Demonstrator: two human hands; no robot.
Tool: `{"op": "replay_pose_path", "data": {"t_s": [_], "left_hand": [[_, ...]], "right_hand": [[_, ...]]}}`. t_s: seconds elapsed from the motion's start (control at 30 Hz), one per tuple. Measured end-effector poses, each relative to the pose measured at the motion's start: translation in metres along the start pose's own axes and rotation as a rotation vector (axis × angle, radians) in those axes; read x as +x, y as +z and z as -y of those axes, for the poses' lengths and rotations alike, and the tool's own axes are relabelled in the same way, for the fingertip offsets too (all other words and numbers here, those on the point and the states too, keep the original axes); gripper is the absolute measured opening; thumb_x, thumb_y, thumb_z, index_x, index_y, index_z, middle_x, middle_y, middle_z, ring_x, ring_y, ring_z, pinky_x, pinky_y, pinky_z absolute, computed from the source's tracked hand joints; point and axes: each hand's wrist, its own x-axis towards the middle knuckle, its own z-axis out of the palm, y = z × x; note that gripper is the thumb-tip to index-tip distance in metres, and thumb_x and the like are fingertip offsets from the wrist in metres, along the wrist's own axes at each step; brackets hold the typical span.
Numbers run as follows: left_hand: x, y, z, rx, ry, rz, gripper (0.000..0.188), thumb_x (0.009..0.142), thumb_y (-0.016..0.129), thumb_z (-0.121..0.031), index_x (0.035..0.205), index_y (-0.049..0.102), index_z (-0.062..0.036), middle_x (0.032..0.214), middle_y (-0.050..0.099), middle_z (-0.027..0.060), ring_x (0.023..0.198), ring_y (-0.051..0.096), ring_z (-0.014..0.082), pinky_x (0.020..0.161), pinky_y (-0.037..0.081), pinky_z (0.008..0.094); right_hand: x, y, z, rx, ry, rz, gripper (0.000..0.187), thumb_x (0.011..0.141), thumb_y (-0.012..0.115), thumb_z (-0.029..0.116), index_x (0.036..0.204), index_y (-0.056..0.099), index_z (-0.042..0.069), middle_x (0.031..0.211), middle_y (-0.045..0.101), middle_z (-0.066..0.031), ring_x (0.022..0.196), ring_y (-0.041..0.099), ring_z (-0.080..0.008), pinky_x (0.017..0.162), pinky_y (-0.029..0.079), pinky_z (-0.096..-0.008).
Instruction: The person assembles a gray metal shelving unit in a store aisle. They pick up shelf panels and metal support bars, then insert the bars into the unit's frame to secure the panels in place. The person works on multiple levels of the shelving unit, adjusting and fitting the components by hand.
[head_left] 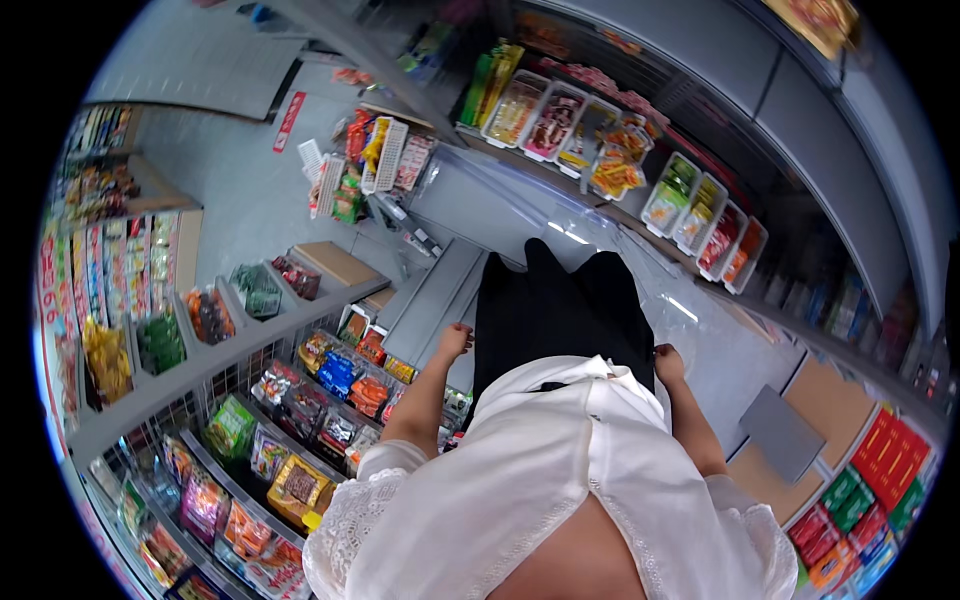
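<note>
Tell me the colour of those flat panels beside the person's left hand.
Grey: the flat panels show best in the head view.

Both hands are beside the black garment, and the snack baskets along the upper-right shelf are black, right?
Not black: the head view shows white snack baskets. The rest holds: left hand and right hand are beside the black garment.

Long grey ridged metal-looking panel (420, 312): lies aslant just beside the left hand (457, 341); whether they touch cannot be told.
Flat grey four-cornered panel (783, 433): smooth-faced, overlapping brown cardboard (829, 398), apart from the right hand (669, 362).
</note>
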Motion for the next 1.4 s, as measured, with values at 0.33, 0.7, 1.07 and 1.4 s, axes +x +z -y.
{"op": "replay_pose_path", "data": {"t_s": [0.33, 0.7, 1.07, 1.4], "left_hand": [[0.05, 0.055, -0.026, 0.268, 0.424, -0.253, 0.013, 0.082, 0.056, -0.008, 0.092, 0.063, -0.0042, 0.077, 0.065, 0.0113, 0.073, 0.064, 0.025, 0.067, 0.05, 0.0353], [0.206, 0.242, -0.176, 0.76, 1.078, 0.024, 0.022, 0.077, 0.054, -0.001, 0.096, 0.062, -0.0086, 0.089, 0.062, 0.0098, 0.082, 0.062, 0.0286, 0.072, 0.05, 0.0374], [0.399, 0.395, -0.179, 1.727, 0.709, 0.979, 0.035, 0.066, 0.052, -0.009, 0.098, 0.065, -0.0015, 0.091, 0.065, 0.0195, 0.085, 0.062, 0.0373, 0.074, 0.05, 0.0439], [0.401, 0.388, -0.152, 1.643, 0.714, 0.892, 0.036, 0.068, 0.052, -0.012, 0.101, 0.064, -0.0047, 0.093, 0.066, 0.0178, 0.091, 0.062, 0.0365, 0.077, 0.05, 0.0432]], "right_hand": [[0.018, -0.014, -0.012, 0.025, 0.079, -0.053, 0.027, 0.079, 0.052, 0.018, 0.101, 0.063, 0.005, 0.098, 0.066, -0.0188, 0.096, 0.062, -0.0355, 0.084, 0.048, -0.042], [0.248, 0.076, -0.165, -0.14, 0.252, -0.015, 0.027, 0.081, 0.049, 0.017, 0.101, 0.063, 0.006, 0.105, 0.064, -0.0192, 0.101, 0.061, -0.0353, 0.086, 0.048, -0.044], [0.578, 0.241, -0.199, -0.341, -0.193, -0.238, 0.026, 0.088, 0.042, 0.015, 0.109, 0.057, 0.009, 0.112, 0.056, -0.0121, 0.109, 0.053, -0.0294, 0.084, 0.051, -0.0406], [0.639, 0.336, -0.232, -0.289, -0.277, -0.362, 0.025, 0.086, 0.044, 0.014, 0.107, 0.053, 0.003, 0.102, 0.054, -0.0173, 0.093, 0.053, -0.0332, 0.078, 0.049, -0.0392]]}}
